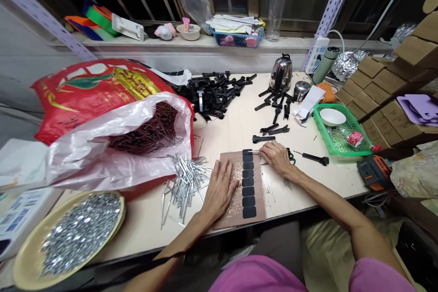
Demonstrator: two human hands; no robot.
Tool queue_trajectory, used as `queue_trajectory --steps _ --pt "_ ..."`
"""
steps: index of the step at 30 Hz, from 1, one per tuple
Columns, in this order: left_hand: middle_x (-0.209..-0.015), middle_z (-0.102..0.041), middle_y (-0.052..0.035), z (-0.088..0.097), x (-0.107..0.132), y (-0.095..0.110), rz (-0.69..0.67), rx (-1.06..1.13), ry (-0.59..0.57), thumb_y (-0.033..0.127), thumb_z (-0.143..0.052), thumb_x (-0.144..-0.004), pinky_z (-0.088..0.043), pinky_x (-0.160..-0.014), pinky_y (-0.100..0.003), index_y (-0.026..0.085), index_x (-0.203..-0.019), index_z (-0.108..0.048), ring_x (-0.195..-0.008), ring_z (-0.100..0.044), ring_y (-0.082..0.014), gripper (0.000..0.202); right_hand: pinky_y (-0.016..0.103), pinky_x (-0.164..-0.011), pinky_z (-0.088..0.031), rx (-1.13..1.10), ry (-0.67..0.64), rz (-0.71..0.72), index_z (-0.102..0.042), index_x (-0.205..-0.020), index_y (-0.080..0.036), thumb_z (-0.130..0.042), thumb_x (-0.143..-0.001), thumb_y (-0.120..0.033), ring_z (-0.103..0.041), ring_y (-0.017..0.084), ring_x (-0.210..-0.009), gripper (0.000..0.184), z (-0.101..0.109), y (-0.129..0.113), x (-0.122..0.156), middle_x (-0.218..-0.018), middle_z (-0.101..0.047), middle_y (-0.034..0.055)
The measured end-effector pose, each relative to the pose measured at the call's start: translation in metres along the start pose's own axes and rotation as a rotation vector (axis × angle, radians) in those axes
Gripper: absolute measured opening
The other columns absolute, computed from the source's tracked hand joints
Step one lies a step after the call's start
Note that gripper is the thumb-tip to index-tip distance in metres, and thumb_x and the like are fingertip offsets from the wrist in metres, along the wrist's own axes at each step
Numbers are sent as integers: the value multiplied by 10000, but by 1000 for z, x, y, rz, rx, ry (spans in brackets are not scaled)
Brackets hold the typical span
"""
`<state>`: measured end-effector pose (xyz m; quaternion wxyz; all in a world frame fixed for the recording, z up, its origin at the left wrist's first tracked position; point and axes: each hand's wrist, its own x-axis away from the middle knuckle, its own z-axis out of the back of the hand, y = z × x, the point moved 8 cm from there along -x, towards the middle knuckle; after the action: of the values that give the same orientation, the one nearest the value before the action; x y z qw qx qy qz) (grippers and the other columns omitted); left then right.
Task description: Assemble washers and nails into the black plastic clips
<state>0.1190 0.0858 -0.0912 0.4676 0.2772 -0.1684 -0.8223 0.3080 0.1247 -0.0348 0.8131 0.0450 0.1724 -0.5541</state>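
Observation:
A brown board (258,200) lies on the table in front of me, with a column of several black pads (248,183) down its middle. My left hand (219,188) rests flat on the board's left side, fingers stretched out. My right hand (276,157) sits at the board's top right edge, fingers curled on a thin metal pin (253,152) that reaches the top black pad. A loose heap of silver pins (187,179) lies just left of my left hand.
A red and white bag (112,118) holding dark rods fills the left. A yellow dish of small silver parts (71,237) is at front left. Black plastic pieces (215,90) are piled behind. A green basket (342,128), a kettle (282,72) and cardboard boxes (383,96) stand on the right.

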Motion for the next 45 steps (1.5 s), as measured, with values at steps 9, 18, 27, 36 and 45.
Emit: queue_trajectory --steps 9,18,27,36,45 --pt "-1535 -261 -181 -10 9 -5 1 -55 -24 320 -281 -968 -250 -1134 -537 168 -1495 -108 -1438 -125 -265 575 254 -558 -316 -231 -131 542 -624 -802 -209 -369 -964 -130 -445 123 -648 312 -13 -68 64 -671 -582 -5" --pt "-1536 -259 -182 -8 8 -5 40 -3 -47 337 -318 -957 -196 -1144 -549 162 -1481 -189 -1437 -122 -279 567 288 -533 -314 -408 -232 221 -617 -738 -224 -349 -963 -215 -404 154 -601 350 -19 -47 43 -625 -527 20" --pt "-1513 -300 -203 -7 6 -4 45 2 -36 362 -308 -957 -205 -1136 -558 138 -1456 -255 -1431 -167 -288 550 295 -618 -339 -216 -193 162 -646 -827 -170 -425 -947 -213 -461 186 -777 255 -5 -17 14 -812 -615 68" --pt "-1498 -328 -209 -8 5 -5 53 6 -18 400 -277 -958 -205 -1135 -557 130 -1433 -296 -1432 -164 -279 547 278 -565 -318 -360 -266 321 -593 -701 -208 -315 -948 -131 -428 155 -658 379 -16 -58 43 -655 -544 19" --pt "-1510 -292 -222 -9 0 -6 65 95 -41 416 -279 -951 -169 -1142 -556 82 -1401 -337 -1439 -127 -295 563 209 -525 -417 -1257 -770 -399 -639 -727 -173 -611 -810 -363 -528 100 -577 209 2 -93 118 -658 -610 2"
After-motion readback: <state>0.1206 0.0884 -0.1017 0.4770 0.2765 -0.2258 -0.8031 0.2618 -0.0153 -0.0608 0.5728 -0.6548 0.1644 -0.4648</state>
